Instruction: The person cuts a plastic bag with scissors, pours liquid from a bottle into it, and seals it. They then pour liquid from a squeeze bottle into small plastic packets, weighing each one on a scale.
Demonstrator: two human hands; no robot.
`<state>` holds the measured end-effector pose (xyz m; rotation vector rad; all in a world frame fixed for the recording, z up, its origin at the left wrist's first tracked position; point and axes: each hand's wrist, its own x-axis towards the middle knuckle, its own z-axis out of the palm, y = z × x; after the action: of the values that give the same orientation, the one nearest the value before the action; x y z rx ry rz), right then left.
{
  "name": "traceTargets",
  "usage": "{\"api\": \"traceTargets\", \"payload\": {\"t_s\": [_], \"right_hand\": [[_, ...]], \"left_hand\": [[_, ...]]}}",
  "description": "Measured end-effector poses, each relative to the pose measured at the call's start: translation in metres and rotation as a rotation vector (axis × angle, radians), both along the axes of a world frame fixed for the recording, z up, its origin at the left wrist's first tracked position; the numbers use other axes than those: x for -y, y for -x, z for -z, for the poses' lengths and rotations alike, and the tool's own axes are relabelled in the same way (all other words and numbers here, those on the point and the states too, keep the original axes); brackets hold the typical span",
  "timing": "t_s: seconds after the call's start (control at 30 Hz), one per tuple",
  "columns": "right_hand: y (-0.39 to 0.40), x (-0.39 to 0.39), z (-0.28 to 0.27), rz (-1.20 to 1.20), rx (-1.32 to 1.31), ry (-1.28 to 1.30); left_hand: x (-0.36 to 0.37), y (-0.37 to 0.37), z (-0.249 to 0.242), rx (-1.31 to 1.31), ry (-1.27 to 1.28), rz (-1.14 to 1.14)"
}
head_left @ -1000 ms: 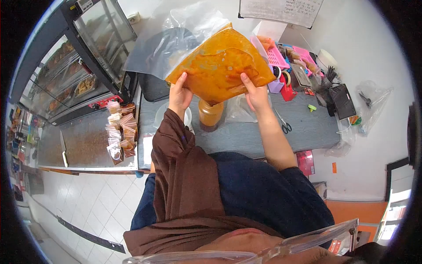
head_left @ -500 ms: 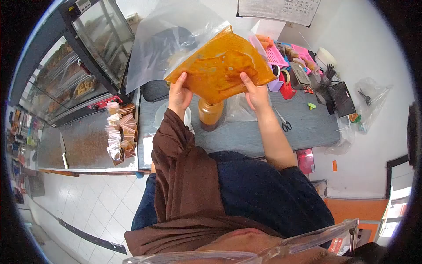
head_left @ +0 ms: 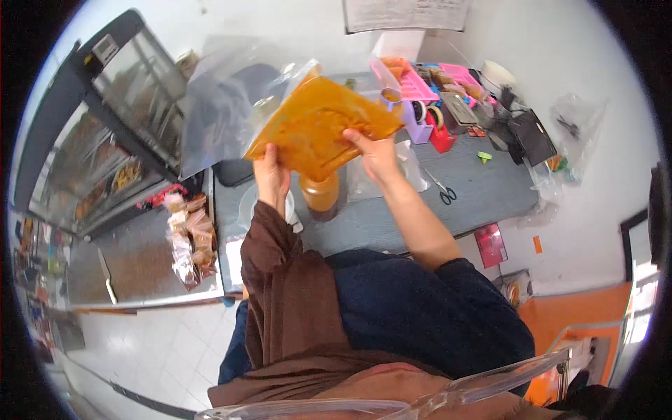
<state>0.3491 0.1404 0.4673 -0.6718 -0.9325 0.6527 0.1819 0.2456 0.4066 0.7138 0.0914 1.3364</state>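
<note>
A clear plastic bag of orange-brown sauce (head_left: 325, 119) is spread between my hands, its lower corner at the mouth of a jar (head_left: 320, 199). The jar holds brownish contents and stands on the grey table. At the bag's lower left edge my left hand (head_left: 273, 173) is closed, thumb on the front. My right hand (head_left: 378, 157) grips the right side, its thumb pressed onto the face of the bag. The other fingers of both hands are hidden behind it. The bag's empty clear part (head_left: 217, 105) flares out to the upper left.
A glass display case (head_left: 105, 126) stands at left, with small filled packets (head_left: 192, 234) and a knife (head_left: 107, 276) before it. Scissors (head_left: 442, 189) lie right of the jar. Pink baskets (head_left: 416, 87) and tape rolls (head_left: 435, 115) sit at the back right.
The view has shifted, so bag, jar and hands appear farther left and a little lower. My right thumb now sits farther in on the bag's face.
</note>
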Motion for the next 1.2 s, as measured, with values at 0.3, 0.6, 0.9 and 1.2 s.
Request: {"api": "traceTargets", "payload": {"t_s": [0.3,0.6,0.9,1.2], "right_hand": [[-0.007,0.004,0.000,-0.176,-0.096,0.081],[-0.001,0.006,0.006,-0.136,-0.104,0.198],[0.000,0.000,0.008,-0.050,0.006,0.098],[-0.011,0.002,0.014,-0.165,-0.050,0.159]], "left_hand": [[0.010,0.010,-0.015,-0.211,-0.100,-0.003],[0.009,0.004,-0.003,-0.181,-0.041,-0.056],[0.012,0.003,0.001,-0.176,-0.007,-0.045],[0.022,0.008,-0.011,-0.171,-0.019,-0.026]]}}
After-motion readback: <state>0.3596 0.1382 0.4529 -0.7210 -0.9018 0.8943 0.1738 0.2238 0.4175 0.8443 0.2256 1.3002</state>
